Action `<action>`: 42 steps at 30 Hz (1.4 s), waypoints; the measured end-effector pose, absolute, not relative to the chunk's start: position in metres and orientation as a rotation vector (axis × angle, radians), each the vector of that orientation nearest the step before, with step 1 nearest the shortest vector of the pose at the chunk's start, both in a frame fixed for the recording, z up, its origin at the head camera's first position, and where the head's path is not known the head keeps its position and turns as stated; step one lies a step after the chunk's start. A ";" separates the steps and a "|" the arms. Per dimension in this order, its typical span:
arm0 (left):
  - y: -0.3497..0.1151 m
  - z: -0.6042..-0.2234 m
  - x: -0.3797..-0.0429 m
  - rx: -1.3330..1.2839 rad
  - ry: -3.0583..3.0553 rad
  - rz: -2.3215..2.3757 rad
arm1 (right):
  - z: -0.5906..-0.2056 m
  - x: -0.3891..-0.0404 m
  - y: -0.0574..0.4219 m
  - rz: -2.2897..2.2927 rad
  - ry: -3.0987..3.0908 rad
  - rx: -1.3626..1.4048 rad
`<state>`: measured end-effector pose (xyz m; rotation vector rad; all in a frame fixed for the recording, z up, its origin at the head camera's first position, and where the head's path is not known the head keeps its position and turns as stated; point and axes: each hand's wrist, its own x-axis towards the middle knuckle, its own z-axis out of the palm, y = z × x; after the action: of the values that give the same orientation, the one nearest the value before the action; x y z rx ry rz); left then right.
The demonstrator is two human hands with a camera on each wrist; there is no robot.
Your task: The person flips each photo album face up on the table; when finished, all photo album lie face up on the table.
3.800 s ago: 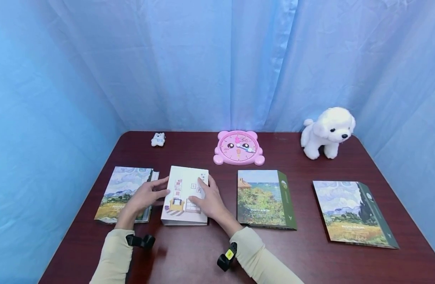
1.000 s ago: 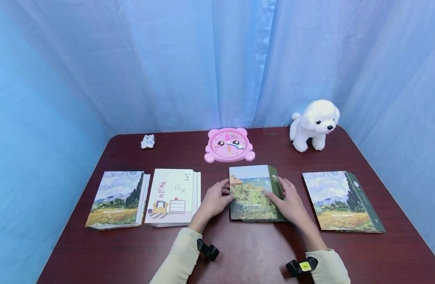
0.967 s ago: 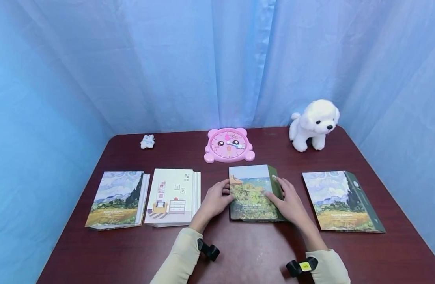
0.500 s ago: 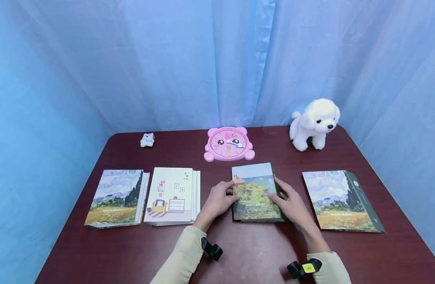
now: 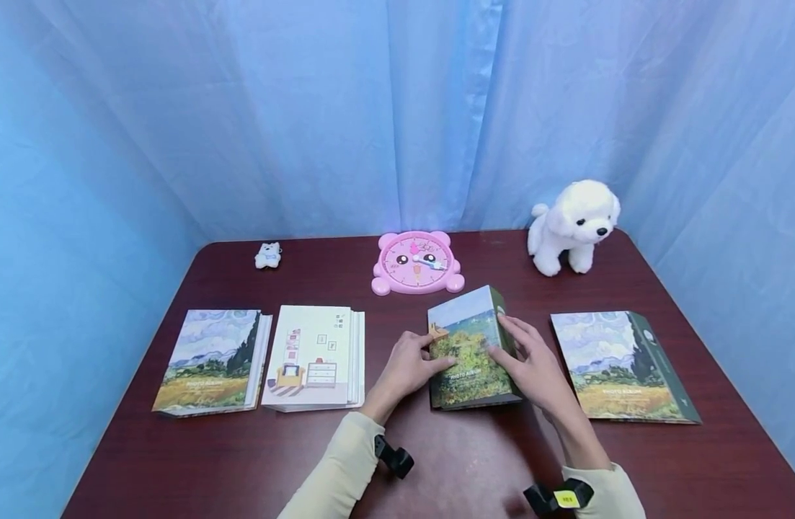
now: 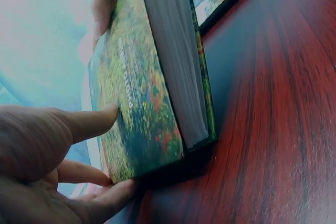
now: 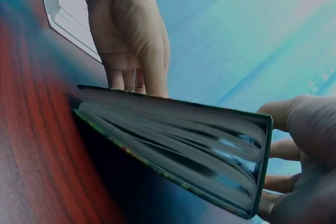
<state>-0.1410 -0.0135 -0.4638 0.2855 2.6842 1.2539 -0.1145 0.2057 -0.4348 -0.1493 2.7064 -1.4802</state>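
A photo album (image 5: pixel 465 353) with a green seaside painting on its cover is tilted, its spine side lifted off the table. My left hand (image 5: pixel 410 365) pinches its left edge, thumb on the cover and fingers at the side. On the spine side, my right hand (image 5: pixel 532 366) grips it with the thumb over the front. The left wrist view shows the album (image 6: pixel 134 93) closed, its page edges facing the camera. Seen from the right wrist, the album's pages (image 7: pixel 178 140) fan slightly between the covers, and the lower left corner is close to the tabletop.
Left of my hands lie a white album (image 5: pixel 313 360) and a wheat-field album (image 5: pixel 209 360). Another wheat-field album (image 5: pixel 620 367) lies to the right. Behind stand a pink toy clock (image 5: pixel 416 263), a white plush dog (image 5: pixel 575 227) and a small white bear figure (image 5: pixel 268 255) on the table (image 5: pixel 241 468).
Both hands moved from the white album to the seaside album. Since then its spine side has risen and it has turned slightly; my left thumb has slid onto its cover.
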 end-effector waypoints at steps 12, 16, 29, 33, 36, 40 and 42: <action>-0.009 -0.459 -0.141 0.237 2.711 1.183 | -0.432 -0.111 0.203 -1.492 2.684 -0.101; -0.006 -0.459 -0.140 0.234 2.684 1.218 | -0.425 -0.110 0.202 -1.524 2.667 -0.091; -0.009 -0.457 -0.138 0.260 2.612 1.263 | -0.412 -0.117 0.195 -1.593 2.656 -0.157; -0.017 -0.457 -0.141 0.327 2.516 1.370 | -0.409 -0.120 0.191 -1.680 2.583 -0.205; -0.022 -0.453 -0.144 0.384 2.439 1.463 | -0.407 -0.122 0.185 -1.732 2.517 -0.205; -0.026 -0.444 -0.144 0.436 2.362 1.589 | -0.405 -0.123 0.176 -1.764 2.459 -0.182; -0.027 -0.439 -0.144 0.432 2.322 1.662 | -0.405 -0.124 0.172 -1.770 2.455 -0.181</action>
<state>-0.1439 -0.0266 -0.4389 0.4319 2.3221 1.6625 -0.1236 0.1716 -0.4047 -0.1814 2.4549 -1.7701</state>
